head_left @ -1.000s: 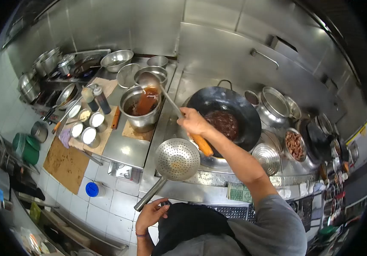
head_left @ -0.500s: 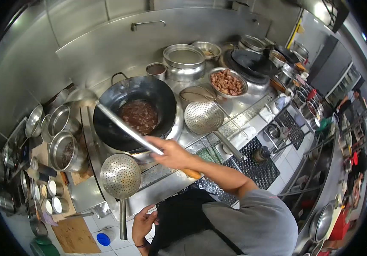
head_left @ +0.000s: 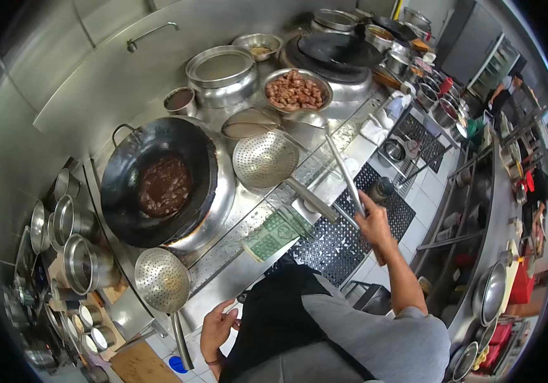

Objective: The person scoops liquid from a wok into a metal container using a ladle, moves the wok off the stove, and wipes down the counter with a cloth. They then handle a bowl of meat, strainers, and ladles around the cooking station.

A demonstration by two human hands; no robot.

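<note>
the right hand [head_left: 373, 225] holds a ladle [head_left: 343, 163], its scoop [head_left: 307, 118] near a bowl [head_left: 329, 97] of brown chunks [head_left: 294, 90].

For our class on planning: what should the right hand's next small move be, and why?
Perhaps lift the long-handled steel ladle over the round steel bowl of brown meat chunks: the right hand grips its handle, its head sits close to the bowl, and the black wok holds dark sauce.
</note>
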